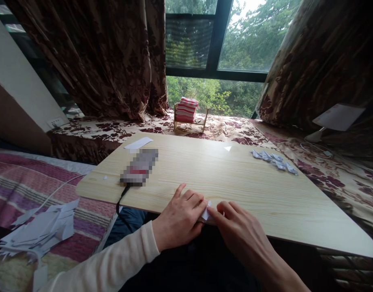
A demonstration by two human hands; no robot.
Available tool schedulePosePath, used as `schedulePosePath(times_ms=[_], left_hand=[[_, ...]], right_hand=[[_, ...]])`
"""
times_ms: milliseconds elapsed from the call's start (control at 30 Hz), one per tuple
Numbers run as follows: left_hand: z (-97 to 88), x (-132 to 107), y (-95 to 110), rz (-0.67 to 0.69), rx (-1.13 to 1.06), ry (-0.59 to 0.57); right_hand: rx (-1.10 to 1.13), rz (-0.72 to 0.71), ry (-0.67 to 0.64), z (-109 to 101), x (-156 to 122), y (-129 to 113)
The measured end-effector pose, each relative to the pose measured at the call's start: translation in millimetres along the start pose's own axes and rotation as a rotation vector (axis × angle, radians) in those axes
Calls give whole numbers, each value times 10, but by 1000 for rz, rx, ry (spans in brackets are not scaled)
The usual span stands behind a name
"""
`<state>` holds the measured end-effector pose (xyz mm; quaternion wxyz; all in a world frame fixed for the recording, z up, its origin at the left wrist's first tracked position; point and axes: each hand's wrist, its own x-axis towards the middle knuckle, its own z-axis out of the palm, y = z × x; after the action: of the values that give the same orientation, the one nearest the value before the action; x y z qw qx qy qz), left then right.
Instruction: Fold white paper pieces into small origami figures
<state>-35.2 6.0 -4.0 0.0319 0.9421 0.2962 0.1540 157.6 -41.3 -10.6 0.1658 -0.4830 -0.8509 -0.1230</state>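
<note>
At the near edge of a light wooden table (pixel 241 182), both my hands press on a small white piece of folded paper (pixel 206 213). My left hand (pixel 182 217), in a cream sleeve, has its fingers curled down on the paper's left side. From the right, my right hand (pixel 238 229) pinches the paper with its fingertips. Most of the paper is hidden under my fingers.
A blurred-out phone (pixel 139 167) with a black cable lies at the table's left. A white paper strip (pixel 138 142) lies behind it. Several folded paper pieces (pixel 274 159) sit at the right. Paper scraps (pixel 43 229) cover the striped bedding on the left. A small wooden rack with striped cloth (pixel 188 113) stands by the window.
</note>
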Motion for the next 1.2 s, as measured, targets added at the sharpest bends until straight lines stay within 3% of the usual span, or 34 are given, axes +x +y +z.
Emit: schedulePosePath(times_ms=[267, 667, 933, 1067, 1133, 1200], left_hand=[[-75, 66, -35, 35, 21, -29], [0, 66, -1, 8, 52, 16], [-78, -50, 93, -89, 32, 42], [-108, -112, 161, -103, 75, 32], [-88, -136, 198, -125, 90, 37], [-66, -159, 232, -142, 96, 39]], right_hand=[[-4, 10, -66, -26, -56, -18], [-19, 89, -147, -90, -55, -67], [58, -4, -201, -200, 23, 283], [67, 43, -14, -259, 13, 338], [122, 106, 104, -243, -50, 251], [179, 134, 133, -191, -127, 129]])
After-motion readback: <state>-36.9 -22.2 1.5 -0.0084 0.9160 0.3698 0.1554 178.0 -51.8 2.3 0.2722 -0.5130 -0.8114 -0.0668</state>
